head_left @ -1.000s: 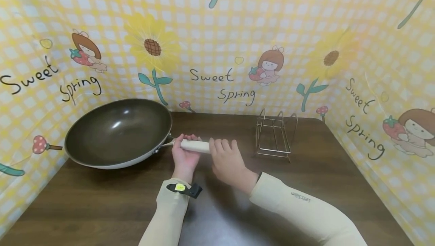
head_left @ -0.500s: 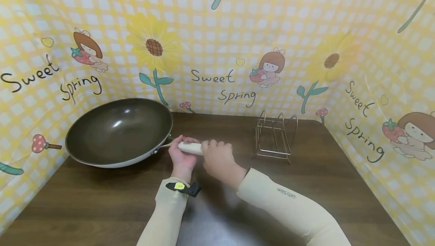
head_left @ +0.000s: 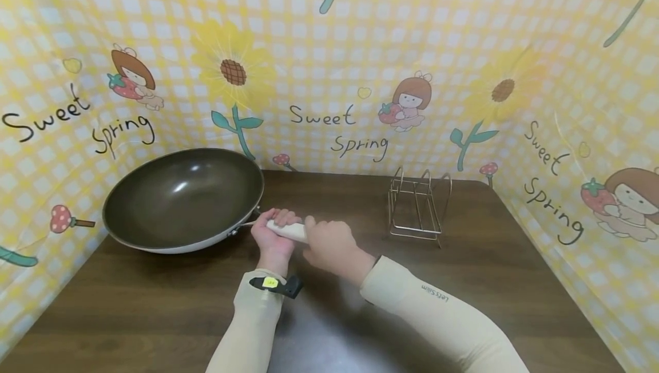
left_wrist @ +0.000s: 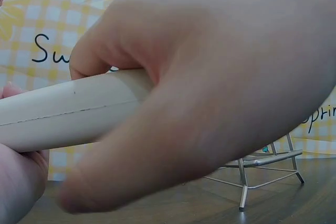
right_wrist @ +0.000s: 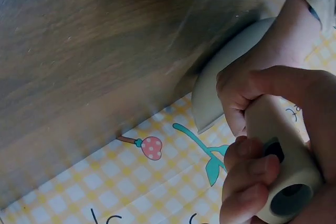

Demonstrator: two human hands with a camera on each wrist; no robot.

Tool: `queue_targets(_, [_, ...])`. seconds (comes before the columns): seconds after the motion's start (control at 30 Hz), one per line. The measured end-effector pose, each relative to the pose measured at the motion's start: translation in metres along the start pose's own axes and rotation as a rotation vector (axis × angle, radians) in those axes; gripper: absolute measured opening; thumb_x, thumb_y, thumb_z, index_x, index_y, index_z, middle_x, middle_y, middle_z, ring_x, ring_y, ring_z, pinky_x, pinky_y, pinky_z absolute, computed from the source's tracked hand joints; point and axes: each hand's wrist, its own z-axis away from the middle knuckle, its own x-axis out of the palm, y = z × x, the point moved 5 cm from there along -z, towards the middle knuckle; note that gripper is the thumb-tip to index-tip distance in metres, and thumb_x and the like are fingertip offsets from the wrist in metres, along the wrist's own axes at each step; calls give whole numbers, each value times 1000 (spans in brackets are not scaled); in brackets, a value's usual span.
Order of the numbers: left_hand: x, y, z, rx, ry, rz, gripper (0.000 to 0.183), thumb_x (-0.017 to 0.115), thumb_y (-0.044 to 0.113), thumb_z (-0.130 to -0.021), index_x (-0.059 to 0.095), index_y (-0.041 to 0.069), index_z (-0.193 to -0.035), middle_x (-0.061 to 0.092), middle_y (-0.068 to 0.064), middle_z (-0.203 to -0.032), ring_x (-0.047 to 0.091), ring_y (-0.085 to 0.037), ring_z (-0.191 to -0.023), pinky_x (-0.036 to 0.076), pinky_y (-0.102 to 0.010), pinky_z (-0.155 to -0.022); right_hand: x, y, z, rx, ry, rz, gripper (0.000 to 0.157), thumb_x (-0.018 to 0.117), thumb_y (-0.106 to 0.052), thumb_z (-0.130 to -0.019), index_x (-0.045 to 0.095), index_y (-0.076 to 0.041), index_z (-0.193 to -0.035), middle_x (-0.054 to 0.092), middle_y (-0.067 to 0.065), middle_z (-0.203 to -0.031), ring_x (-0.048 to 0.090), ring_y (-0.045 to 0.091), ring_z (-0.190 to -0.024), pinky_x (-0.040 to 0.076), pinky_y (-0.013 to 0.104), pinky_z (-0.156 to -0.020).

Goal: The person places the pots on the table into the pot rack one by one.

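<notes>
A large wok (head_left: 180, 201) with a dark inside and pale outside is at the left of the head view, its mouth facing up and its underside close over the table. Its cream handle (head_left: 294, 231) points right and toward me. My left hand (head_left: 274, 241) grips the handle near the wok, palm up, fingers curled round it. Further out, my right hand (head_left: 334, 250) wraps the handle's end and hides part of it. The right wrist view shows the hollow end of the handle (right_wrist: 273, 124) sticking out between my right fingers and palm.
A wire rack (head_left: 414, 207) with several upright loops stands at the back right of the brown wooden table (head_left: 463, 293). A yellow checked cloth (head_left: 329, 75) with printed flowers hangs round the back and both sides.
My right hand has moved left along the handle, closer to my left hand. The handle's outer end has dipped slightly, and the wok has shifted a little to the right.
</notes>
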Motion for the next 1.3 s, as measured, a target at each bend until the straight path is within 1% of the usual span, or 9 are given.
queue_targets(0.03, [0, 0, 1, 1, 0, -1, 23, 47, 6, -76, 36, 8, -56, 34, -1, -47, 32, -13, -41, 34, -27, -43, -1, -1, 1, -2, 6, -13, 44, 65, -48, -74, 51, -10, -93, 50, -1, -58, 47, 13, -45, 32, 28, -35])
queue_targets(0.23, [-3, 0, 1, -7, -4, -32, 32, 33, 13, -86, 35, 9, -55, 32, 0, -46, 30, -13, -41, 32, -26, -43, 8, 3, 4, 18, -12, -82, 44, 49, -55, -84, 50, -11, -88, 43, -3, -54, 42, 11, -42, 30, 26, -34])
queue_targets(0.43, [-5, 0, 2, -8, -20, -42, 24, 41, 7, -76, 34, 9, -53, 31, -1, -46, 30, -14, -40, 33, -28, -42, 16, 10, 4, 75, -126, -267, 44, 41, -54, -90, 51, -12, -87, 45, -2, -56, 44, 12, -44, 32, 27, -35])
queue_targets(0.57, [-6, 1, 3, 5, -32, -56, 27, 37, 9, -81, 34, 9, -54, 31, -1, -46, 31, -15, -40, 34, -28, -41, 15, 11, 6, 103, -165, -366, 44, 41, -55, -90, 52, -13, -89, 47, -2, -58, 46, 13, -46, 34, 27, -37])
queue_targets(0.7, [-7, 1, 5, 27, -4, -79, 30, 34, 11, -84, 34, 9, -55, 32, -1, -45, 31, -15, -39, 34, -28, -40, 8, 7, 10, 34, -80, -335, 45, 42, -52, -91, 56, -13, -110, 45, -4, -54, 45, 13, -45, 34, 27, -37])
queue_targets(0.77, [-6, 1, 6, 30, 4, -90, 31, 33, 12, -85, 34, 9, -54, 32, -1, -45, 31, -15, -38, 34, -28, -40, 5, 5, 11, -5, -21, -287, 45, 42, -50, -92, 56, -14, -114, 43, -4, -53, 44, 13, -45, 34, 27, -37])
queue_targets(1.0, [4, 4, 7, 27, -10, -83, 33, 32, 12, -84, 33, 9, -51, 32, -1, -44, 30, -14, -38, 32, -26, -40, -8, 0, 12, -81, 120, -152, 37, 48, -48, -90, 57, -12, -87, 43, -5, -55, 42, 11, -43, 31, 25, -36])
queue_targets(1.13, [11, 4, 10, 33, -15, -70, 27, 40, 8, -76, 34, 8, -50, 32, -1, -43, 30, -14, -37, 31, -27, -39, -15, -2, 13, -108, 167, -105, 36, 50, -47, -90, 56, -12, -85, 45, -4, -55, 41, 11, -42, 30, 24, -35])
queue_targets(1.3, [25, -5, 15, -21, -50, -103, 26, 41, 8, -76, 34, 9, -51, 34, -2, -43, 32, -15, -37, 33, -28, -40, -22, 2, 21, -84, 213, -116, 34, 52, -46, -89, 54, -12, -89, 48, -4, -57, 46, 12, -44, 32, 26, -36])
